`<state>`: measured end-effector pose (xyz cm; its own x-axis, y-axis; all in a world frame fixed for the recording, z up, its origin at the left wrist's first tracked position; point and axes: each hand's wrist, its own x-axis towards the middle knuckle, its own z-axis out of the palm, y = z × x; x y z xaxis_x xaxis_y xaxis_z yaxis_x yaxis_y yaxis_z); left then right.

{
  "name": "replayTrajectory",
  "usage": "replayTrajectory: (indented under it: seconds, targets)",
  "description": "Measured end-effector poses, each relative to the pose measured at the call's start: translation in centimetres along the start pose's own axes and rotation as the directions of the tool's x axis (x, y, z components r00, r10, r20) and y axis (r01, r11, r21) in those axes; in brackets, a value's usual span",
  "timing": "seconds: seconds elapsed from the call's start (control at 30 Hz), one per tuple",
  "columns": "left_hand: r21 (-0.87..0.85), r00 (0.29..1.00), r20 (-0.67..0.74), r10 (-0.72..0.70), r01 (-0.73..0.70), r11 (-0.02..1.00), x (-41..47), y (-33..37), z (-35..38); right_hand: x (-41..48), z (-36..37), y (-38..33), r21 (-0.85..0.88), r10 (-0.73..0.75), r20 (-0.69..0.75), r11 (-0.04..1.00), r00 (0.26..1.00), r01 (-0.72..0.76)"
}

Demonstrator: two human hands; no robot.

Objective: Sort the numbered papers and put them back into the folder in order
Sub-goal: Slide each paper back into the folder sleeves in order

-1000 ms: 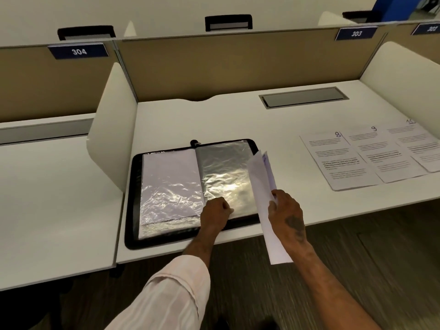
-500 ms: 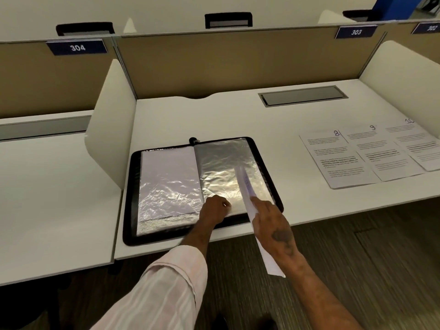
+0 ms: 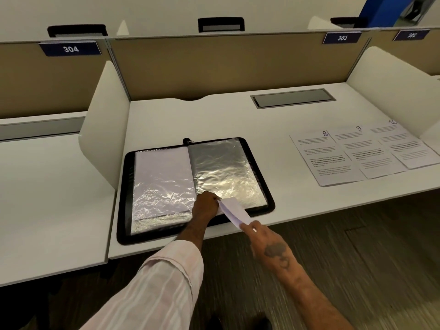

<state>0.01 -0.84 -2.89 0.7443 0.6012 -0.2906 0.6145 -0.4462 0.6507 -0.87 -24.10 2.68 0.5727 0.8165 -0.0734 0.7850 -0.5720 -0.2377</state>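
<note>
Head view: the right hand (image 3: 266, 244) pinches in its grip the near end of a light, floppy sheet (image 3: 234, 209), whose far corner is at the empty right sleeve (image 3: 226, 172) of the open folder (image 3: 123, 186) on the surface (image 3: 238, 120). The left hand (image 3: 206, 206) curls at that sleeve's near edge; whether its grip holds plastic I cannot tell. Pushed from behind, the sheet would likely buckle; it is better held near its leading edge.

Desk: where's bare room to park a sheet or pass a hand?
Free: the gap between folder and sheet 8; the strip behind the folder up to the hatch and back panel. Crowded: the right end, covered by sheet 8, sheet 9 and sheet 10; the front edge, where left hand and right hand meet with the held sheet.
</note>
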Motion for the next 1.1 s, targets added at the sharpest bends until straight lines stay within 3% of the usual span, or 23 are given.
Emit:
replayTrajectory:
  seconds: [0.3,0.43,0.53,0.73,0.87,1.0,1.1]
  targets:
    - [-0.038,0.999,-0.036,0.008,-0.01,0.999,-0.7,0.0,-0.4,0.1,-0.9,0.1,-0.213,-0.074,0.179,0.971,0.981,0.112]
    - [-0.024,0.998,-0.042,0.051,-0.052,0.998,-1.1,-0.1,-0.6,0.9,-0.9,-0.5,-0.319,-0.035,0.223,0.942,0.974,0.107]
    - [0.046,0.987,-0.069,0.145,-0.142,0.989,-1.8,-0.3,-0.7,1.5,0.1,-0.2,-0.37,0.053,0.125,0.929,0.991,-0.003]
    - [0.28,0.946,-0.132,0.296,-0.251,0.927,-3.4,-0.6,-0.7,3.3,-0.8,-2.2,-0.404,0.118,0.087,0.912,0.989,-0.073]
    - [0.336,0.922,-0.14,0.362,-0.299,0.893,-4.1,-0.4,-1.0,4.7,-0.1,-3.3,-0.363,0.078,0.053,0.93,0.996,-0.054]
    - [0.378,0.914,-0.131,0.383,-0.311,0.872,-4.5,-0.4,-1.2,5.6,0.0,-3.1,-0.177,0.156,0.03,0.973,0.987,-0.149]
    - [0.374,0.901,-0.166,0.4,-0.318,0.871,-4.7,-0.1,-1.4,6.3,-0.4,-2.6,-0.001,0.236,0.147,0.971,0.961,-0.238]
